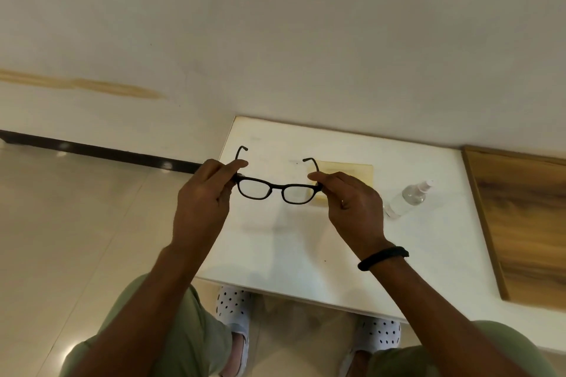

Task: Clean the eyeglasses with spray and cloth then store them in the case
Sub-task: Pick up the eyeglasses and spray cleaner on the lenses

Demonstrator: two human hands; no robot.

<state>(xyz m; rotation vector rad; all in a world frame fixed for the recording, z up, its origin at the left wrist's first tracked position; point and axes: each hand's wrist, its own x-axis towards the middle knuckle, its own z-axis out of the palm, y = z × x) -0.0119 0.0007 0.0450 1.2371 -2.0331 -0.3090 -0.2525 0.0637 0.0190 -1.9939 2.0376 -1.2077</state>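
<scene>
While both hands pinch its hinges, left hand (199,202) and right hand (355,205), the black-framed plastic eyeglasses (277,190) hang between them above the white table (306,254), temples open.

wooden board (526,223) on white table (306,254)

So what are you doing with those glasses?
A seated person holds a pair of black eyeglasses up over a white table, the left hand and right hand each pinching one end of the frame, arms unfolded. A yellow cloth and a clear spray bottle lie on the table, untouched. No case is visible.
</scene>
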